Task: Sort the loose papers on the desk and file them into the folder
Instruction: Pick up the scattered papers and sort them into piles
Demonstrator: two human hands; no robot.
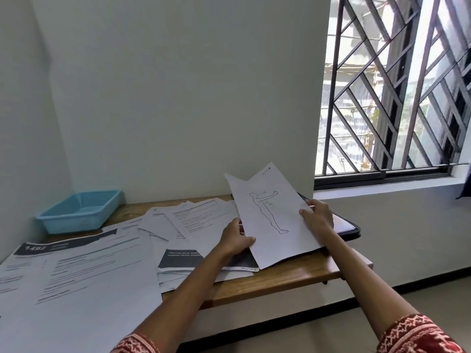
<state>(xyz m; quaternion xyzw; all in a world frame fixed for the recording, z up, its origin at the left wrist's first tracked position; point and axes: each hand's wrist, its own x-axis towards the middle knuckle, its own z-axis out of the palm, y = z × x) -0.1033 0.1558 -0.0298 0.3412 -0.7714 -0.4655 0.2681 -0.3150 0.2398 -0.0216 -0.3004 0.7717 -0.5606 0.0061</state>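
Note:
A white sheet with a line drawing of a human figure (272, 215) is tilted up above the right end of the wooden desk (280, 276). My left hand (235, 238) grips its lower left edge, thumb on top. My right hand (318, 216) holds its right edge. A dark folder (346, 225) lies behind the sheet at the desk's right end, mostly hidden by it. Loose printed papers (193, 220) are spread over the desk to the left, one with a dark header (181, 258) under my left wrist.
A light blue plastic basket (81, 210) sits at the desk's back left against the wall. Large printed sheets (71, 284) cover the near left. A barred window (395, 85) and sill are to the right; the desk's right edge overhangs the floor.

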